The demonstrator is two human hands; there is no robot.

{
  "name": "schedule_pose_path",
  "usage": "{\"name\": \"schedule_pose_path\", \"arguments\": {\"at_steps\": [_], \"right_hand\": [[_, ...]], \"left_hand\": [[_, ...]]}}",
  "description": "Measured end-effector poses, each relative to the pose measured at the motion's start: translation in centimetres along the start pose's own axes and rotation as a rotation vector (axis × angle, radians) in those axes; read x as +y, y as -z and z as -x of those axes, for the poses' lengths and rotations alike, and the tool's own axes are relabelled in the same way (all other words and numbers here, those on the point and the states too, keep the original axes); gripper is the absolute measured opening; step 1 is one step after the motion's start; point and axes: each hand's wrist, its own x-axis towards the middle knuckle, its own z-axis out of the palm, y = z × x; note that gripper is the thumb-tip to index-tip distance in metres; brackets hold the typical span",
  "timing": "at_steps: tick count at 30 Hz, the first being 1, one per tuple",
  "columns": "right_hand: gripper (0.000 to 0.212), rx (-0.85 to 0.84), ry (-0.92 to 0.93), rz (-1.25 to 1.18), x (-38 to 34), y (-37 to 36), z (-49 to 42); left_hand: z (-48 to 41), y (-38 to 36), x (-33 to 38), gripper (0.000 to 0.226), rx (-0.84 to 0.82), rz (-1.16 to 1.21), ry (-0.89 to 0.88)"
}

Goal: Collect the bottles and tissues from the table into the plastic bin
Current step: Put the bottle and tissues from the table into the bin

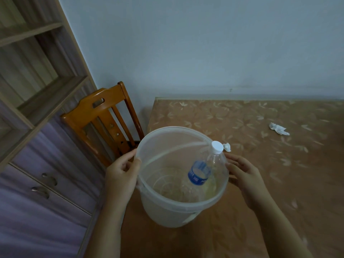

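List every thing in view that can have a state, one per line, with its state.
plastic bin: upright on the table, lid off, gripped at the rim.
bottle: inside the bin, leaning, white cap on, looks empty.
small tissue: crumpled, on the table beside the bin's rim.
far tissue: crumpled, on the table, apart from the bin.
left hand: gripping the bin's rim.
right hand: open, fingers at the bin's side.
chair: unoccupied.

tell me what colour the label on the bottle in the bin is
Blue, on the bottle; head view.
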Motion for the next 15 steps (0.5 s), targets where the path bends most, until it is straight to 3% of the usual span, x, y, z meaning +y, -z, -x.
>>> {"name": "schedule_pose_path", "arguments": {"at_steps": [15], "right_hand": [[0.024, -0.17, 0.031, 0.067, -1.6, 11.2, -11.3]], "left_hand": [[1.2, -13.6, 3.9, 0.029, 0.121, -0.016, 0.101]]}}
